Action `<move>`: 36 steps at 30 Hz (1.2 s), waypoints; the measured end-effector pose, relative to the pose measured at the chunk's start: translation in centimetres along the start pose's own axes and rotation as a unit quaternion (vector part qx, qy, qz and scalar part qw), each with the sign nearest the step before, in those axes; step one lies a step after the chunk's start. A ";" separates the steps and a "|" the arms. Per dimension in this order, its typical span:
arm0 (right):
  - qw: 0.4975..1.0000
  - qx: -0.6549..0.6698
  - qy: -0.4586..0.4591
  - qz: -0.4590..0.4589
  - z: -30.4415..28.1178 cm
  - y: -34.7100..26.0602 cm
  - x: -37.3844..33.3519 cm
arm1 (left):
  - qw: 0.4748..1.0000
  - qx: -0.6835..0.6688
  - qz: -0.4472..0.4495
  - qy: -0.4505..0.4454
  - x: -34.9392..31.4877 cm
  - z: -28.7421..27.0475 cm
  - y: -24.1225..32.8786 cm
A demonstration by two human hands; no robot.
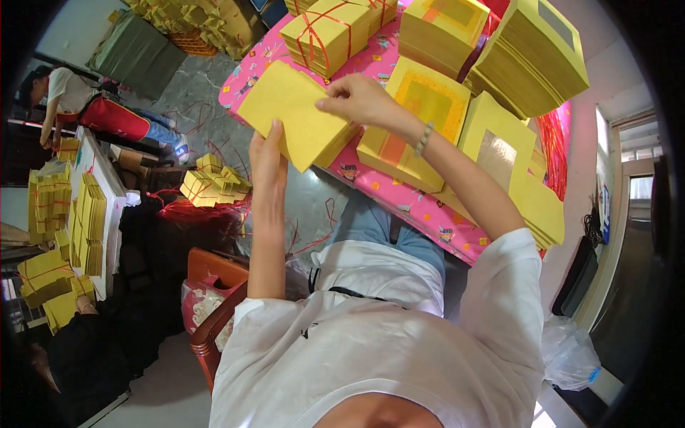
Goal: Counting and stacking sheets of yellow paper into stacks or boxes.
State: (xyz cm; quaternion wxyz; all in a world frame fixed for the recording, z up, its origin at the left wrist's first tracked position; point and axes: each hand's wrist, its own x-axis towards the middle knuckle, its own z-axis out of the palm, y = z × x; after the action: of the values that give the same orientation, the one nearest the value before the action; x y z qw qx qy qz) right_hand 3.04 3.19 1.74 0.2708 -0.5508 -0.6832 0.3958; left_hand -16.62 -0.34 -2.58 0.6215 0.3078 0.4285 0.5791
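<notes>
A stack of yellow paper sheets (296, 107) stands on the near left part of the table, its top sheets lying askew. My left hand (270, 153) grips its near left corner, thumb on top, the other fingers hidden beneath. At the stack's right edge, my right hand (360, 100) is closed in a pinch on the yellow paper; how many sheets it holds cannot be made out. A beaded bracelet circles that wrist. Just right of the stack lies a thick pile of yellow paper with a gold panel (432, 107), under my right forearm.
The pink patterned tablecloth (421, 214) bears more yellow stacks, including a bundle tied with red string (328, 36). A wooden chair (207, 342) stands at my left. Across the room, a person in red (107, 114) bends over a white table (107, 235) of yellow bundles; another person's dark sleeve (89, 349) shows lower left.
</notes>
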 end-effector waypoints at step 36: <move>0.942 -0.329 -0.027 0.054 1.1 2.3 3.9 | 0.913 0.388 0.106 0.064 5.0 -2.0 -5.3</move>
State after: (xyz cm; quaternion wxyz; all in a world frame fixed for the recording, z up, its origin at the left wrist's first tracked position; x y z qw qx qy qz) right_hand 2.48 6.89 -1.03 0.0338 -0.6339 -0.7520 0.1774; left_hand -16.17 3.58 -8.98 0.3591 0.5306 0.6232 0.4486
